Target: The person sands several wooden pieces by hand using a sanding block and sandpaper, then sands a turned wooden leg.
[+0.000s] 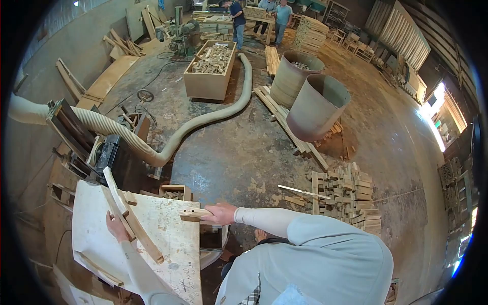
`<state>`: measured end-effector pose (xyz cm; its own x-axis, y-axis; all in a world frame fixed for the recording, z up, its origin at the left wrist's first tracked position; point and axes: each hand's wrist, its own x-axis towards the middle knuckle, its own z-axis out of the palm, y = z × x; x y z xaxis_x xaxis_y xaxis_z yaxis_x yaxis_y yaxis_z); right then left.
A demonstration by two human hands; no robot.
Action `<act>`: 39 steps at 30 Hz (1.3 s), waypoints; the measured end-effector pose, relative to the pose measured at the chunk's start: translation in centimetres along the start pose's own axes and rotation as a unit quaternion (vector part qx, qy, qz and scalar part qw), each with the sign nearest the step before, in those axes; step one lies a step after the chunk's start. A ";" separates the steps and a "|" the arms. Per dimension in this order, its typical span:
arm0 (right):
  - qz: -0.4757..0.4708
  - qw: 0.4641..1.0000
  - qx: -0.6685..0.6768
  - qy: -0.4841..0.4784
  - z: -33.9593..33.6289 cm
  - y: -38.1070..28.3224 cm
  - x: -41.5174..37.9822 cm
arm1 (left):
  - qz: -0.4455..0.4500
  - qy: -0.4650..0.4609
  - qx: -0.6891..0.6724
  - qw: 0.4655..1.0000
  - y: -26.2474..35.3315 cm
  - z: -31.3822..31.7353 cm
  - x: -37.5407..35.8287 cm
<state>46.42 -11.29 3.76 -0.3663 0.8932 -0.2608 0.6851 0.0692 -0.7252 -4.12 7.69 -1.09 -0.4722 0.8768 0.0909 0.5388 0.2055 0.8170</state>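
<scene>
Hands low in frame, as I see it: right hand (pixel 219 213) grips small wood block (pixel 195 213) over white table (pixel 170 239); left hand (pixel 116 226) clasps long wooden strip (pixel 131 219), fingers partly hidden behind it

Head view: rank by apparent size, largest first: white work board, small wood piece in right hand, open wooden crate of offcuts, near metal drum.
1. White work board, though it is nearest the camera.
2. Metal drum and wooden crate: look alike, and the crate is farther off, so unranked.
3. Small wood piece at the right hand.
</scene>
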 end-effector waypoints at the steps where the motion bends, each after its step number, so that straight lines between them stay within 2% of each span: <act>1: 0.002 1.000 0.008 -0.001 -0.1 0.5 -0.8 | -0.004 0.004 0.005 1.000 0.1 -0.1 -0.7; 3: 0.015 1.000 0.010 0.008 -0.7 2.0 -2.1 | 0.108 0.068 0.146 0.981 0.3 1.0 -1.1; 5: 0.015 1.000 0.013 -0.009 -1.2 2.3 -4.8 | 0.151 0.015 0.105 0.983 1.1 0.5 -5.4; 6: -0.005 1.000 0.013 0.019 0.0 3.9 -5.2 | 0.145 0.035 0.158 0.976 1.5 0.7 -6.9; 7: 0.041 0.999 0.016 -0.019 -0.3 3.9 -5.6 | 0.107 0.026 0.057 0.992 2.0 1.2 -8.3; 9: 0.054 0.998 0.027 -0.020 -0.3 3.8 -6.8 | 0.063 0.067 0.113 0.989 4.2 -0.4 -12.9; 11: 0.030 0.999 0.011 0.021 0.3 3.4 -7.1 | 0.006 0.036 0.191 0.981 2.5 -1.9 -15.3; 13: 0.031 1.000 0.003 0.006 0.6 3.0 -7.6 | -0.023 -0.039 0.174 0.984 -0.2 -3.4 -18.3; 15: 0.054 0.998 0.023 -0.015 0.2 1.6 -7.9 | -0.092 -0.044 0.155 0.983 5.8 -4.9 -20.9; 16: 0.050 0.998 0.021 -0.027 0.3 1.3 -8.0 | -0.103 -0.039 0.158 0.981 5.0 -4.7 -20.9; 18: 0.040 0.999 0.028 -0.004 0.3 1.3 -8.0 | -0.035 -0.046 0.149 0.987 3.0 -2.8 -19.6; 22: 0.039 0.999 0.013 -0.012 1.1 2.3 -7.9 | -0.052 -0.013 0.106 0.993 2.5 -2.5 -18.7; 24: 0.036 0.999 0.011 -0.007 0.9 1.8 -7.8 | -0.096 -0.076 0.061 0.991 3.7 -3.1 -17.7; 28: 0.038 0.999 -0.011 -0.018 0.9 1.6 -7.7 | -0.064 -0.096 0.105 0.988 2.6 -2.6 -15.0; 30: 0.046 0.999 -0.013 -0.017 1.2 1.5 -7.7 | -0.128 -0.092 0.020 0.987 5.8 -3.3 -15.0; 31: 0.046 0.999 -0.015 -0.018 1.2 1.4 -7.7 | -0.130 -0.091 0.018 0.987 5.3 -3.1 -14.9; 33: 0.042 0.999 -0.010 -0.012 1.3 1.3 -7.6 | -0.081 -0.052 0.082 0.992 4.4 -2.7 -14.5; 34: 0.042 0.999 -0.011 -0.014 1.3 1.5 -7.5 | -0.083 -0.052 0.080 0.992 5.2 -2.8 -14.5; 36: 0.045 0.999 -0.015 -0.020 1.5 2.2 -7.2 | -0.081 -0.063 0.248 0.963 7.9 -3.1 -14.4; 37: 0.046 0.999 -0.017 -0.021 1.5 2.1 -7.0 | -0.083 -0.064 0.247 0.963 7.2 -2.5 -13.8; 39: 0.056 0.998 -0.015 -0.026 1.3 1.4 -6.5 | 0.062 0.002 0.240 0.969 4.8 -0.2 -11.7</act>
<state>48.94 -17.61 3.59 -0.3171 0.8722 -0.3725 0.7421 -0.0164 -0.6701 3.82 -1.63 1.86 -0.3857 0.9060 0.1746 0.8537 0.2787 0.4400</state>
